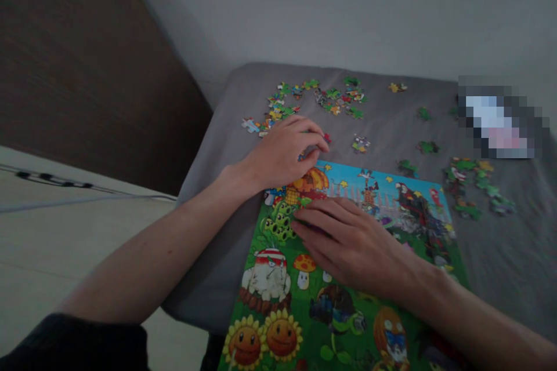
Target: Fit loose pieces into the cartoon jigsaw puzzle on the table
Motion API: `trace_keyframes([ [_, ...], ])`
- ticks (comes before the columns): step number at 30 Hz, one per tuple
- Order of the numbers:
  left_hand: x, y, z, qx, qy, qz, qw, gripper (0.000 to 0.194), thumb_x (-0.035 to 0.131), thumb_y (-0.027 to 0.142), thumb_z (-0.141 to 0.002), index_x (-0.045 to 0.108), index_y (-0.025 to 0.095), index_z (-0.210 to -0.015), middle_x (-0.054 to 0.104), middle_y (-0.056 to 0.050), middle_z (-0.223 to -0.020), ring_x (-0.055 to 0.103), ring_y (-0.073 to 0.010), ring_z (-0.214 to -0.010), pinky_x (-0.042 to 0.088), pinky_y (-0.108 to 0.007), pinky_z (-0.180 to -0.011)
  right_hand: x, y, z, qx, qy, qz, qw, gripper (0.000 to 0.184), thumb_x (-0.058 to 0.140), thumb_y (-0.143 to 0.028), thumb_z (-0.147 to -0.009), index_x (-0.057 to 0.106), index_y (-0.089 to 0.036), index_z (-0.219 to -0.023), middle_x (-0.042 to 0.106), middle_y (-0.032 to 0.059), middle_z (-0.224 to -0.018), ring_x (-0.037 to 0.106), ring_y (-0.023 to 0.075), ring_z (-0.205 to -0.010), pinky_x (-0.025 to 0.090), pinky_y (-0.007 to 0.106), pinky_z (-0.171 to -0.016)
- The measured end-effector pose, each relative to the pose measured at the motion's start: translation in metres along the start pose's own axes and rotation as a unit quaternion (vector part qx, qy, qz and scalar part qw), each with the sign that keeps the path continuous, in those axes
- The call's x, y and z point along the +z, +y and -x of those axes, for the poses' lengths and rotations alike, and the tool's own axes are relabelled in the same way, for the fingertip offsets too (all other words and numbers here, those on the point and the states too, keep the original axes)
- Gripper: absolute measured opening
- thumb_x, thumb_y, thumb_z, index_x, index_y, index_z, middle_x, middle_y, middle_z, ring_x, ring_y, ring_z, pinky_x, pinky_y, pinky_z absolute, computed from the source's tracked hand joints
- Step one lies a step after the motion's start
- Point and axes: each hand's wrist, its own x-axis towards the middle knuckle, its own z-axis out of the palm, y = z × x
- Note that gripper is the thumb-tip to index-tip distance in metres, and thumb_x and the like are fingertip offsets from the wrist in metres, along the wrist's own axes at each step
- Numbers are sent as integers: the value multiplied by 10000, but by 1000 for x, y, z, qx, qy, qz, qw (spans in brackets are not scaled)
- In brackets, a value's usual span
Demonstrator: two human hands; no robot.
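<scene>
A brightly printed cartoon puzzle board (270, 322) lies on a grey cloth-covered surface, with plants, mushrooms and smiling sunflowers on it. Over its far left corner hovers my left hand (285, 151), fingers curved, with a gap between thumb and forefinger. Beyond those fingertips a small red puzzle piece (326, 138) partly shows. My right hand (343, 237) rests across the board's upper middle, its fingers stretched leftward near the green three-headed plant picture. I see nothing held in either hand, though the underside of the right palm is hidden.
Loose pieces form a cluster (333, 95) behind my left hand, and another pile (472, 182) lies right of the board. A single piece (360, 143) sits beyond the top edge. A blurred-out object (496, 124) is at far right. A wall and brown panel (96, 46) border the surface.
</scene>
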Motion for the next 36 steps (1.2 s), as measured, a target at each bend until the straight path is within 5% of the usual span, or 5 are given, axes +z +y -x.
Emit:
trace_keyframes([
  [10,1,2,-2,-5,-10,5,1000,216,573,133,-957,766,199,-1028,732,-51,-1165,632,-210,-1169,436,-408,-1109,-2,-10,8,46,-63,-9,997,381,532,-344,-1059,675,-100,-1315,703,92,-1370,605,278,-1323,553,440,-1084],
  [18,10,-14,-6,-22,-6,-4,1000,216,561,157,-961,758,208,-1035,734,-40,-1151,639,-219,-1151,439,-435,-1111,-20,7,11,1,-4,-65,998,217,566,-142,-1014,741,-107,-1137,792,60,-1125,721,221,-1077,605,370,-955],
  [22,8,-10,-10,-23,-16,31,999,231,517,217,-1013,742,214,-1063,732,-43,-1165,647,-230,-1170,460,-432,-1096,-18,13,11,64,4,-19,998,299,568,-208,-1026,697,-88,-1268,737,126,-1308,664,264,-1263,568,417,-1056],
  [33,-8,14,-13,83,-221,328,915,767,115,582,-1097,724,129,-990,760,-92,-1069,697,-200,-1110,513,-313,-1036,2,23,1,66,-38,-27,997,461,526,-283,-1041,593,-25,-1417,618,211,-1466,558,326,-1403,460,514,-1184],
  [36,-7,15,-13,51,-196,275,940,845,58,690,-1050,729,192,-926,758,-37,-987,716,-171,-1029,544,-290,-982,2,22,1,70,-47,-33,996,473,516,-288,-1047,583,-25,-1433,597,220,-1485,523,334,-1434,439,534,-1195],
])
